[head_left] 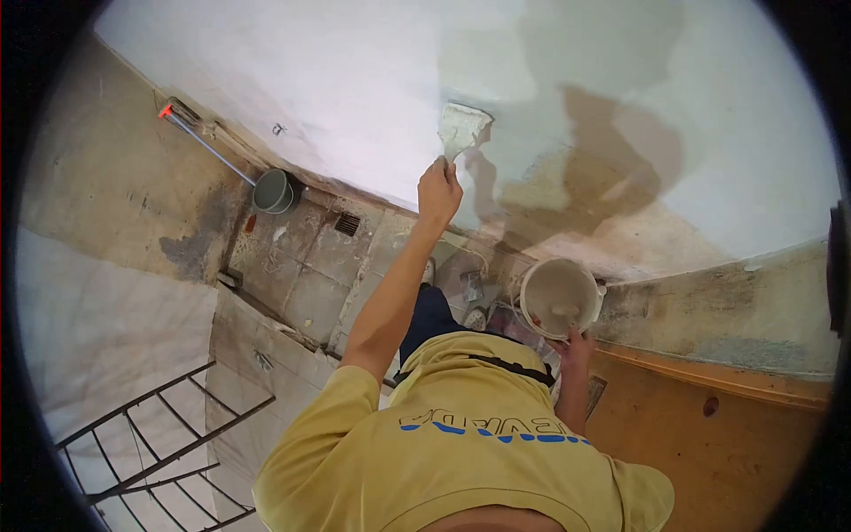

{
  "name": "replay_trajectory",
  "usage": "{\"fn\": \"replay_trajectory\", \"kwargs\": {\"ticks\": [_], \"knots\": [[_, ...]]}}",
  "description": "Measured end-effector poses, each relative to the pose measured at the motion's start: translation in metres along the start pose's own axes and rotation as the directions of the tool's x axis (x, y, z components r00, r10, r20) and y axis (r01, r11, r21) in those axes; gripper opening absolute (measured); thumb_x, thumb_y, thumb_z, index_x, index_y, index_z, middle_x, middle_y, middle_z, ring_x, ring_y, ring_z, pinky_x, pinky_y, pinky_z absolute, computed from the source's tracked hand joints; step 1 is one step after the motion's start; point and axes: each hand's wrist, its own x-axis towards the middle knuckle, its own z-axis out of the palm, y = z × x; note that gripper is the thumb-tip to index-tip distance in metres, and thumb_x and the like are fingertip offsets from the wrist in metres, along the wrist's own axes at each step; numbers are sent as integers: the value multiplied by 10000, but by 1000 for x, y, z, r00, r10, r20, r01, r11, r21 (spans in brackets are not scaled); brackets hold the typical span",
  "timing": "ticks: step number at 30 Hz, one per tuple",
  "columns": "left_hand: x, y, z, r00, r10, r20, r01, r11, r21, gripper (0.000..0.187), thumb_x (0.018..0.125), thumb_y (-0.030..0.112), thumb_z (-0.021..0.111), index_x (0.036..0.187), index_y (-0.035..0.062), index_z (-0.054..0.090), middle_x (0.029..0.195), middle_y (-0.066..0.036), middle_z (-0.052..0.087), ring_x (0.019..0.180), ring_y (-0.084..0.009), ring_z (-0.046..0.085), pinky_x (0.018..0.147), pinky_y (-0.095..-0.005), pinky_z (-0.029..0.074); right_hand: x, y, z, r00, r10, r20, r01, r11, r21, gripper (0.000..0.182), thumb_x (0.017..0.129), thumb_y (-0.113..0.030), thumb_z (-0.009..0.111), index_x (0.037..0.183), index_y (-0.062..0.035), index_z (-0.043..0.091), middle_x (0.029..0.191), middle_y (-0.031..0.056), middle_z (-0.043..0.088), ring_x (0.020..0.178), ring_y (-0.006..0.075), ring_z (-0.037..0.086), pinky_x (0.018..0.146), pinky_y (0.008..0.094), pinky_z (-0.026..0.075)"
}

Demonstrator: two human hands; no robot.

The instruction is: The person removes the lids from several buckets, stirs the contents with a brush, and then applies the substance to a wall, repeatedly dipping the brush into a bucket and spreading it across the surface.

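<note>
My left hand (439,189) is raised toward the wall (355,97), its fingers wrapped round the handle of a putty knife (464,127). Pale filler covers the knife's wide blade, which is at the wall surface; whether it touches cannot be told. Lower and to the right, my right hand (576,346) grips the near rim of a white bucket (526,297). The bucket is tilted so its inside shows, with some pale material in it. Part of my right hand is hidden by the bucket. Damp-looking grey and brown patches mark the wall right of the blade.
A grey bucket (273,191) stands in the far left corner beside a long-handled tool (213,146). A floor drain (347,223) lies nearby. At lower left is a metal ladder (160,426). An orange-brown board (691,434) is at right.
</note>
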Motion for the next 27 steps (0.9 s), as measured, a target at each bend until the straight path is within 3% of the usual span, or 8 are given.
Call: {"fn": "replay_trajectory", "kwargs": {"ticks": [9,11,13,15,19,21,25,27], "knots": [[12,-26,36,990,127,-60,-129,991,-23,123,936,73,505,925,-48,524,735,-251,572,691,-450,554,609,-492,427,11,-1,-22,991,-25,-130,32,998,53,472,932,-58,519,1366,41,364,1198,240,549,921,357,666,632,432,649],[14,-25,39,995,97,-39,-97,995,-2,124,933,73,508,927,-49,527,742,-257,579,701,-451,564,611,-501,430,15,-4,-26,990,-38,-137,44,998,43,400,905,-60,564,1266,54,436,1070,196,599,848,333,684,625,463,640],[19,-16,36,998,66,-24,-65,998,27,124,930,74,511,930,-49,530,748,-262,586,711,-451,574,614,-511,434,16,-11,-24,990,-34,-140,40,998,41,402,907,-57,558,1274,50,433,1078,201,600,846,339,684,624,468,639],[24,-9,30,991,-62,121,48,992,117,133,922,78,510,952,-48,535,750,-270,595,719,-457,586,614,-522,459,23,-10,-26,990,-20,-139,26,999,39,404,909,-54,553,1282,46,431,1086,207,600,844,345,684,622,473,639],[42,28,4,964,-150,217,102,971,217,146,902,88,517,924,-50,561,756,-274,610,735,-460,606,638,-536,488,42,-11,-30,985,3,-171,10,997,79,427,915,-52,546,1314,29,419,1150,225,576,891,351,673,634,483,638],[57,37,-7,950,-63,305,-50,936,348,183,850,112,547,895,-60,590,806,-296,635,788,-468,630,706,-537,520,47,-16,-24,985,18,-171,-4,997,79,436,916,-54,547,1324,23,415,1168,229,567,908,353,669,642,487,638],[102,73,-36,854,-277,441,111,924,366,283,760,153,576,893,-95,606,902,-338,640,902,-479,634,817,-504,525,52,-29,-9,985,10,-174,-6,1000,29,447,916,-66,567,1322,41,414,1188,233,554,941,362,657,666,487,635],[109,77,-39,858,-277,433,110,922,372,284,759,156,579,887,-96,606,896,-337,641,899,-481,633,814,-506,525,56,-34,-1,989,-32,-142,29,999,-24,450,915,-72,576,1318,47,415,1186,232,556,939,365,657,672,485,634]]}}
